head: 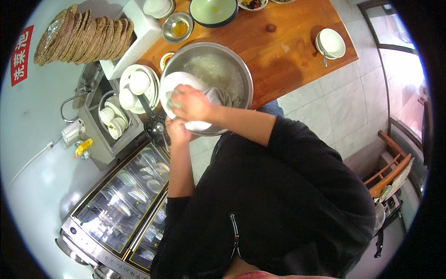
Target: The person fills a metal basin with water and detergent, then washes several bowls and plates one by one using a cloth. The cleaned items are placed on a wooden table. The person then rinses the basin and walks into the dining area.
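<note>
A white plate is tilted over the near left part of a large metal basin of cloudy, foamy water. My left hand grips the plate's near edge. My right hand, blurred, presses a greenish scrubber or cloth on the plate's face; its exact kind is unclear. Beside my right wrist, more white dishes lie partly under the water. Left of the basin, white bowls rest on stacked plates, with a black perforated ladle close to my left hand.
The basin stands on a wooden table. Beyond it are a metal bowl of yellow liquid and a large green bowl. White bowls with a spoon sit at the right. A sink holds dishes; a glass-topped cabinet is at the left.
</note>
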Available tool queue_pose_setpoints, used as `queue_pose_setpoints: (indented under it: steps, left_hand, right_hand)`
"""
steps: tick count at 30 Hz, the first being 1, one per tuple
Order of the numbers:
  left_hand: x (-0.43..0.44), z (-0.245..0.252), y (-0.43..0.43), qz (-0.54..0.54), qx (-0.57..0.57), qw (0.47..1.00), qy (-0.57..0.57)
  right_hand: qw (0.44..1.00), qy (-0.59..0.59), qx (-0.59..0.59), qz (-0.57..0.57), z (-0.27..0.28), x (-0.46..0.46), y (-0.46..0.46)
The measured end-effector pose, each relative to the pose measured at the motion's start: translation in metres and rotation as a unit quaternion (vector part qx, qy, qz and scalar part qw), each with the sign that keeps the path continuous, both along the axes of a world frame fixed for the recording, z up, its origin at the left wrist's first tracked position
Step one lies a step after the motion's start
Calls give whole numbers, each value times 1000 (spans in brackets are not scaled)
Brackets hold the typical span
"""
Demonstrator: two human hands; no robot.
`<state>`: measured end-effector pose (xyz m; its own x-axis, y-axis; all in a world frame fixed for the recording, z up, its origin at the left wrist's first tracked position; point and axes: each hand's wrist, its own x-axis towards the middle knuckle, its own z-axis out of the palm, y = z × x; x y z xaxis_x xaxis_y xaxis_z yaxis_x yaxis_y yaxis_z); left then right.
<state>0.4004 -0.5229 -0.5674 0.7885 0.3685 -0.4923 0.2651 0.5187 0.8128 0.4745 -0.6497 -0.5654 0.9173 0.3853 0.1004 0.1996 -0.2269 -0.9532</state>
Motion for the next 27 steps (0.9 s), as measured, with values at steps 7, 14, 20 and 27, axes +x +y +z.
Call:
queue_pose_setpoints:
  steps: [7,14,20,27]
  left_hand:
    - [-18,-3,28,25,-94,994,-39]
    - [-3,51,65,12,-112,994,-2]
    - [11,110,47,-206,152,966,-9]
    - [25,128,-55,-578,627,425,-304]
  right_hand:
    - [976,-159,-49,139,-52,-48,-66]
    - [943,-15,-327,68,-53,-28,-91]
    - [920,390,-29,29,15,13,-108]
    - [769,593,238,20,27,8,-176]
